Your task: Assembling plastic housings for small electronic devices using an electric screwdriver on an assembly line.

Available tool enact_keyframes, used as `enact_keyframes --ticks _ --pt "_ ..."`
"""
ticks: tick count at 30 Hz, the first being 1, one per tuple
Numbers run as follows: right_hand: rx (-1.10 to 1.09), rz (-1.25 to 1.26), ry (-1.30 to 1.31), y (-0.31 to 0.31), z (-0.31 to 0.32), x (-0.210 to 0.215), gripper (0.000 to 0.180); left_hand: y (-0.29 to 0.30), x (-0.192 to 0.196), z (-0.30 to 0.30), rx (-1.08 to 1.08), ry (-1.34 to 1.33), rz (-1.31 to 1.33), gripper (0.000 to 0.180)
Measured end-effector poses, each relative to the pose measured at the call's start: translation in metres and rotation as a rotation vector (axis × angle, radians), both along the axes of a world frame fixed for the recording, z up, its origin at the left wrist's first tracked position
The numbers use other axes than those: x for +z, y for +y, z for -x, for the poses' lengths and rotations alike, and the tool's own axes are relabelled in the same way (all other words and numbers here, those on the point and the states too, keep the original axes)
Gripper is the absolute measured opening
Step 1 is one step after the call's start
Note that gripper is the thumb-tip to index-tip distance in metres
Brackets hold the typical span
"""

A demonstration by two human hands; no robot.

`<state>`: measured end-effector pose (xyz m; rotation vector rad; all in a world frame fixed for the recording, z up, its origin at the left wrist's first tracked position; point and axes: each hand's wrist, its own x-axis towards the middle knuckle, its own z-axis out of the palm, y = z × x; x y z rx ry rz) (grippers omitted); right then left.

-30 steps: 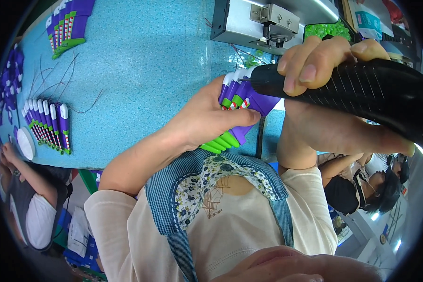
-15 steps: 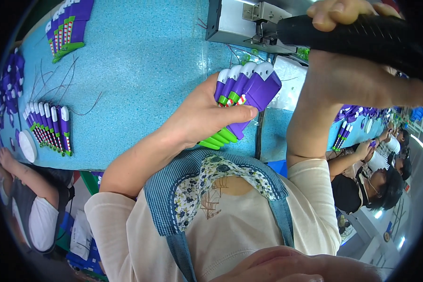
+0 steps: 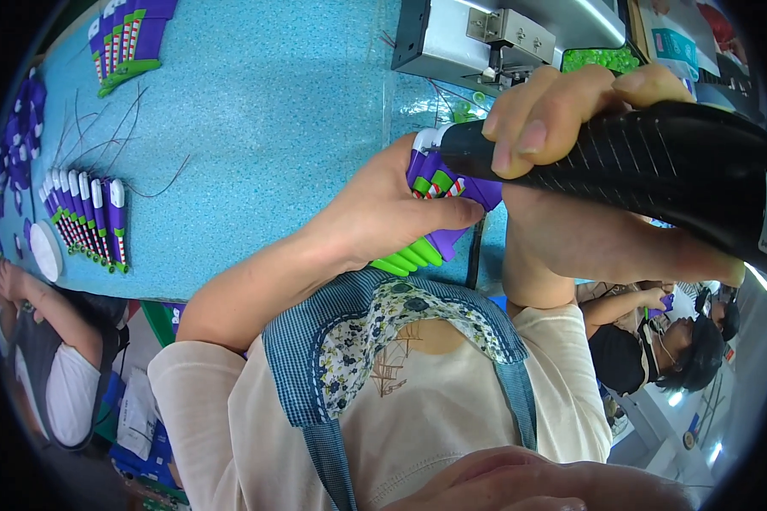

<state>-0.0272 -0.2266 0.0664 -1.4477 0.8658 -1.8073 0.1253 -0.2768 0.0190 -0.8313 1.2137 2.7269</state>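
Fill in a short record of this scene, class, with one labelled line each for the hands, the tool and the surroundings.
Left hand: grips a fan of purple-and-green pieces
Right hand: wrapped around a black handheld tool
Tool end: at the pieces' white ends; exact contact unclear
Surface: blue tabletop
Left side: row of similar pieces beside a white disc
Upper left: another fanned group
Beyond the hands: silver metal device, small green pieces
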Motion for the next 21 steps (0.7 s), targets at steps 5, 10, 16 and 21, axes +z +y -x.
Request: enact_keyframes --ticks 5,10,16,21 --pt "0.026 0.044 0.000 -0.002 0.001 -0.006 0.103 -0.002 0.002 0.000 -0.001 0.031 -0.001 0.040" --pt "0.028 0.033 -0.014 0.001 0.002 0.000 0.102 0.000 0.001 -0.002 0.004 0.038 0.050 0.043" --pt "-0.169 0.072 0.122 0.040 0.024 0.051 0.106 0.000 -0.003 -0.006 0.125 0.061 0.025 0.057" --pt "-0.264 -0.002 0.157 0.042 0.010 0.032 0.105 0.013 -0.007 -0.003 0.198 0.171 0.045 0.057"
